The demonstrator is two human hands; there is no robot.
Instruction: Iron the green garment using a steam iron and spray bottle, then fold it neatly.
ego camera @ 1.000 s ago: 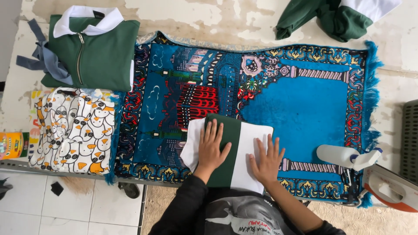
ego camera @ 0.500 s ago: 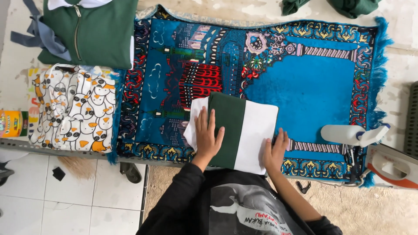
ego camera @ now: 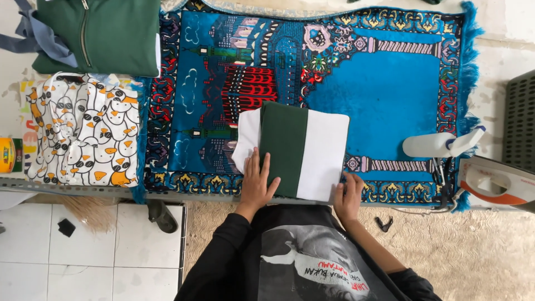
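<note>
Bright, even daylight, soft shadows, sharp focus, perhaps slight edge distortion.

Folded garment (ego camera: 304,150) under my hands: dark green panel beside a plain white one. Mat (ego camera: 379,95) beneath it: bright blue field, red building motif, dark patterned border, blue fringe. Folded jacket (ego camera: 100,33): dark green. Printed cloth (ego camera: 83,131): white, black-outlined penguins with orange beaks. Spray bottle (ego camera: 437,145): white. Iron (ego camera: 496,187): white and orange. My sleeves: black.
</note>
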